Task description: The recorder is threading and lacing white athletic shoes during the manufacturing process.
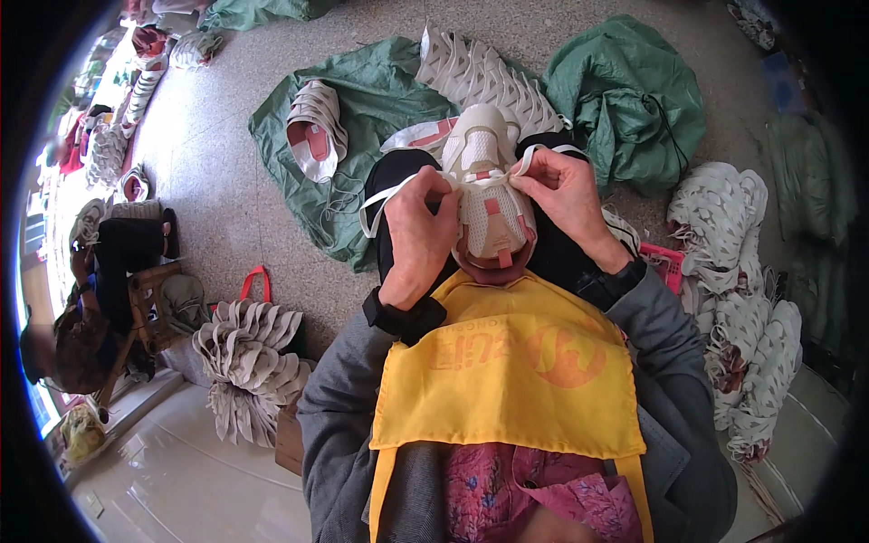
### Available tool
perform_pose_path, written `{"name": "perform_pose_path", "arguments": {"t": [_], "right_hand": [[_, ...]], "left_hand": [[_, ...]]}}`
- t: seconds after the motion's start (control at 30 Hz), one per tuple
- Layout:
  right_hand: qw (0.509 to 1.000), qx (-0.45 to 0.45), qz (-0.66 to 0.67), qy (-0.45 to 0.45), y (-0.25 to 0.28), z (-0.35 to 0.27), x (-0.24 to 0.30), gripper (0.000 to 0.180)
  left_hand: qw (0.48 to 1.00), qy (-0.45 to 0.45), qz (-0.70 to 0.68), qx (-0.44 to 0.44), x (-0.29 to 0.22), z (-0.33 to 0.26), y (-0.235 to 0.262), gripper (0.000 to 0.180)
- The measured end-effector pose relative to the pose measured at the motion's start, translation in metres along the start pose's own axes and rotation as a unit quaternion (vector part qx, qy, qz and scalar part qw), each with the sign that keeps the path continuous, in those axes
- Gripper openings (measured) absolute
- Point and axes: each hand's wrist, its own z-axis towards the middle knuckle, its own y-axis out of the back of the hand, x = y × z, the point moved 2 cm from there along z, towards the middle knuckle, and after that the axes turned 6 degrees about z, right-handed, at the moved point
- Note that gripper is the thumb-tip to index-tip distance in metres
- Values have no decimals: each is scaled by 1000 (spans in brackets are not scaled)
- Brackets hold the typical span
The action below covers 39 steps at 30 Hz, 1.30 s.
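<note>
Between my knees rests a white and beige sneaker with pinkish-red trim, its toe pointing away from me. Across its tongue runs a flat white shoelace. My left hand is closed on one side of the lace, and a loose length hangs from it to the left. My right hand pinches the other side of the lace at the shoe's upper edge, with a short loop rising beside the thumb. The lace crosses the shoe between both hands. Its exact course under my left fingers is hidden.
A green woven sack lies spread ahead, bearing a pale shoe upper and a row of stacked uppers. Another green sack bulges at right. More uppers stand at left, and piled shoes at right. A person sits far left.
</note>
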Motion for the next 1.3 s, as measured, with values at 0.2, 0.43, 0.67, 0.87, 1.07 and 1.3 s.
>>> {"name": "perform_pose_path", "arguments": {"t": [0.2, 0.43, 0.67, 0.87, 1.07, 1.3], "right_hand": [[1000, 2, -5, -2, 1, -1, -2, 6], [997, 40, -53, -24, -2, 4, 0, 7], [988, -37, -143, 30, -1, -9, 20, 16], [946, 11, -277, 165, -14, -26, 44, 31], [910, 17, -375, 178, -22, -26, 40, 23], [921, 25, -342, 185, -15, -15, 31, 13]], "left_hand": [[999, 33, -33, 4, 2, -1, 1, 13], [999, -30, 7, 16, 1, 0, -5, 14], [998, 35, -50, 3, 5, -7, -1, 19], [999, -38, 29, -20, -2, -13, 5, 28], [994, -90, 53, 20, -12, -14, 4, 29], [975, -150, 162, 12, -17, -13, -1, 20]]}}
